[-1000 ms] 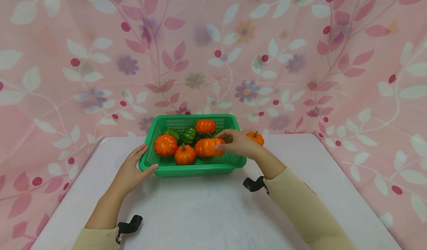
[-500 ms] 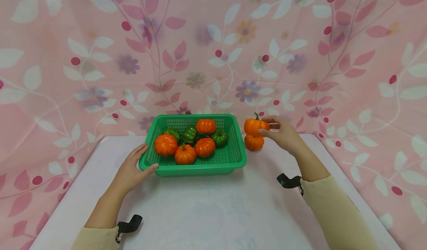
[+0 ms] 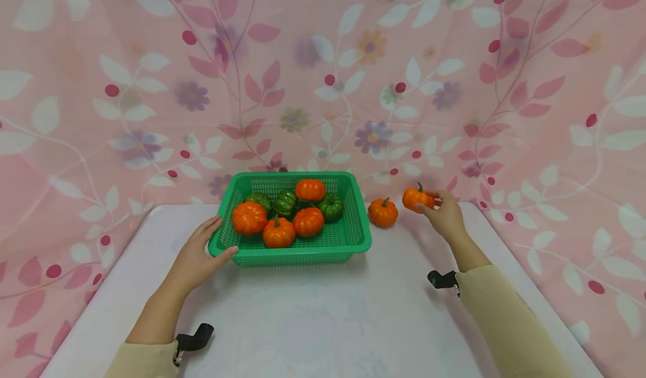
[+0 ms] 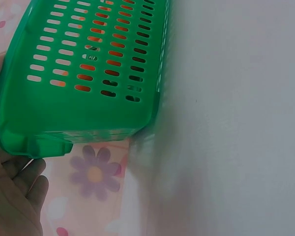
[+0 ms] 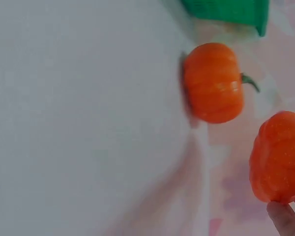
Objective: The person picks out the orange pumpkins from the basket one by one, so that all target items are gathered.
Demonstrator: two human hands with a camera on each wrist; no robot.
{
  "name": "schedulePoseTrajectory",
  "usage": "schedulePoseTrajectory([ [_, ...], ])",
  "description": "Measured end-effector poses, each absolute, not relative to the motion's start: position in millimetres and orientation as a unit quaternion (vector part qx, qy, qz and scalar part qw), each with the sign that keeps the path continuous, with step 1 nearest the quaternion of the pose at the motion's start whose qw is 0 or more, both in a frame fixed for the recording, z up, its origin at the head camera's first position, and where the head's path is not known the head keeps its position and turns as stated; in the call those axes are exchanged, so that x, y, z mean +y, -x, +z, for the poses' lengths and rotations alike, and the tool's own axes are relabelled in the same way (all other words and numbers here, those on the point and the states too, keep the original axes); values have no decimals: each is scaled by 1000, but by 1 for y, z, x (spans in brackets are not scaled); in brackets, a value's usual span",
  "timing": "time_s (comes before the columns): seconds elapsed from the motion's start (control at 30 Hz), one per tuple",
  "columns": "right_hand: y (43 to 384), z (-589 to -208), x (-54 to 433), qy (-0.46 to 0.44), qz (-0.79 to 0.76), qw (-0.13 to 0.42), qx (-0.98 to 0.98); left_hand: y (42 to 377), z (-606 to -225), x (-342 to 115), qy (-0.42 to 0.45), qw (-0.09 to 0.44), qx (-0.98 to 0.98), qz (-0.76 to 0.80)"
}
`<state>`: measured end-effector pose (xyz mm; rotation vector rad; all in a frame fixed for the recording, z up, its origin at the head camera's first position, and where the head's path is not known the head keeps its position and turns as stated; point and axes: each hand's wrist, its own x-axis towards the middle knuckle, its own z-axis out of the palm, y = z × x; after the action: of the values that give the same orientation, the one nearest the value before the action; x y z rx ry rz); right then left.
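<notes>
My right hand (image 3: 445, 214) grips a small orange pumpkin (image 3: 417, 198) by its right side, with the green stem pointing up. In the right wrist view, fingertips (image 5: 284, 219) press against this pumpkin's lower side. Just left of it, another orange pumpkin (image 3: 383, 213) sits on the table beside a green plastic basket (image 3: 303, 250). My left hand (image 3: 194, 257) rests around the basket's front left corner, thumb at the front rim and fingers fairly straight along the left rim. Inside the basket lie several orange pumpkins (image 3: 279, 233) and green striped pumpkins (image 3: 286, 203).
A white cloth covers the table (image 3: 313, 316). Behind it hangs a pink floral curtain (image 3: 323, 86), close to the basket's back. In the left wrist view, the basket's slotted wall (image 4: 88, 110) fills the upper left.
My right hand has lifted an orange pumpkin out of the basket and carried it right, past the pumpkin on the table, then lower. The left hand stays at the basket corner.
</notes>
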<state>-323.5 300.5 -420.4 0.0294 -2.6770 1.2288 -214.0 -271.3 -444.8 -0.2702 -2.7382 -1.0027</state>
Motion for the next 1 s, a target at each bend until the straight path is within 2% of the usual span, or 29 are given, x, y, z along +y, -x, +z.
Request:
schedulePoseTrajectory([
  [0.4, 341, -457, 304, 20, 412, 92, -906, 215, -447, -271, 95, 116, -929, -338],
  [1.0, 341, -470, 306, 11, 404, 30, -914, 213, -445, -270, 87, 108, -931, -337],
])
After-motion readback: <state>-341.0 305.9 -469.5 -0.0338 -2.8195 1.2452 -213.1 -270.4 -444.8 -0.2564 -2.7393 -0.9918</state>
